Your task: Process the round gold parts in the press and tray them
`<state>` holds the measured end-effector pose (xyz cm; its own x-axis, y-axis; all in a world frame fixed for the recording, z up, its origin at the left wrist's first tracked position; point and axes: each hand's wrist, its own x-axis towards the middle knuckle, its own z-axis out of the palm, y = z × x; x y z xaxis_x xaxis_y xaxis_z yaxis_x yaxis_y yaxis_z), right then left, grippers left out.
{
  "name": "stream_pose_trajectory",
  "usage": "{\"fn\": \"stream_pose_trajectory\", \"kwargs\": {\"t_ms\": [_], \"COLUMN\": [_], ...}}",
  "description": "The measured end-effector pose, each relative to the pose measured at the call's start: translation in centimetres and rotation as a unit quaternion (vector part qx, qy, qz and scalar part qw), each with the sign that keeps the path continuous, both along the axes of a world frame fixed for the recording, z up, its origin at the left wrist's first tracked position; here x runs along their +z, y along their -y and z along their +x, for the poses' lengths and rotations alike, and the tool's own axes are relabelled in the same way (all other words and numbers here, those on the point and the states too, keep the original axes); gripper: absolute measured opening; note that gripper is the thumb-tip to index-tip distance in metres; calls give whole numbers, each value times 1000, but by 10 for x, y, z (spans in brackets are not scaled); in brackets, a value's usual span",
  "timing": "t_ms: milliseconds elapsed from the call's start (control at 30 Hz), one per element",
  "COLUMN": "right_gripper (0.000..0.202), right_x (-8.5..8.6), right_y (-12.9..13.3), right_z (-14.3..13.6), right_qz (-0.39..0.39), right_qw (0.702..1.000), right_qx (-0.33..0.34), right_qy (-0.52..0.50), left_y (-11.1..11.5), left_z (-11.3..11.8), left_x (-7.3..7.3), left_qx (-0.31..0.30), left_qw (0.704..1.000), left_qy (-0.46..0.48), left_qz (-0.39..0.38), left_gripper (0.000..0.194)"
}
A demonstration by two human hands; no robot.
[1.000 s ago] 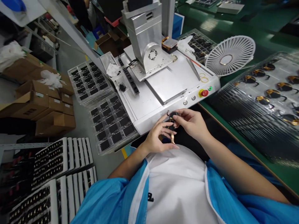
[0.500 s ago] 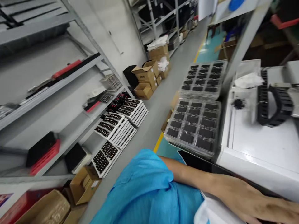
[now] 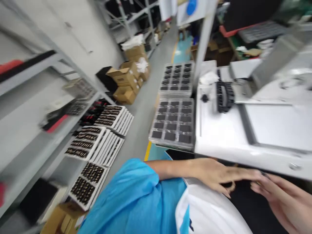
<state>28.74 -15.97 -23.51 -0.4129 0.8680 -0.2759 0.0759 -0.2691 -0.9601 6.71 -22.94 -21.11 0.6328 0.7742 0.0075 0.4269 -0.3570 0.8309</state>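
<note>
My left hand (image 3: 219, 174) reaches across from a blue sleeve, fingers stretched to the right and thumb apart below. Its fingertips meet those of my right hand (image 3: 285, 198), which comes in from the right edge with its fingers pinched together. A tiny dark piece (image 3: 265, 175) shows between the two hands, too small and blurred to name. Both hands are over a dark surface, in front of the white workbench (image 3: 219, 130). White cloth (image 3: 207, 204) lies below my left forearm.
Two stacks of clear trays with dark pieces (image 3: 172, 123) stand beside the bench. On the bench are a black chain-like part (image 3: 224, 97) and a metal frame (image 3: 253, 123). White trays (image 3: 97, 143), cardboard boxes (image 3: 125, 81) and grey shelving (image 3: 31, 70) are at the left.
The view has swung to the right, so the trays and shelves appear farther left. My right hand has come into view, and my left fingertips now meet it.
</note>
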Motion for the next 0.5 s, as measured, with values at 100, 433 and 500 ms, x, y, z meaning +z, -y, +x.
{"fn": "stream_pose_trajectory", "kwargs": {"t_ms": [100, 433, 500], "right_gripper": [35, 45, 45], "right_x": [23, 56, 57], "right_y": [11, 22, 24], "right_z": [-7, -26, -27], "right_qz": [-62, -104, -127], "right_qw": [995, 989, 986], "right_qx": [-80, -34, -20], "right_qy": [-10, -103, -106], "left_y": [7, -2, -2], "left_z": [1, 6, 8], "left_x": [-15, -25, -28], "left_qx": [100, 275, 277], "left_qw": [982, 817, 817], "left_qy": [156, 487, 489], "left_qz": [-34, -141, -125], "left_gripper": [92, 54, 58]}}
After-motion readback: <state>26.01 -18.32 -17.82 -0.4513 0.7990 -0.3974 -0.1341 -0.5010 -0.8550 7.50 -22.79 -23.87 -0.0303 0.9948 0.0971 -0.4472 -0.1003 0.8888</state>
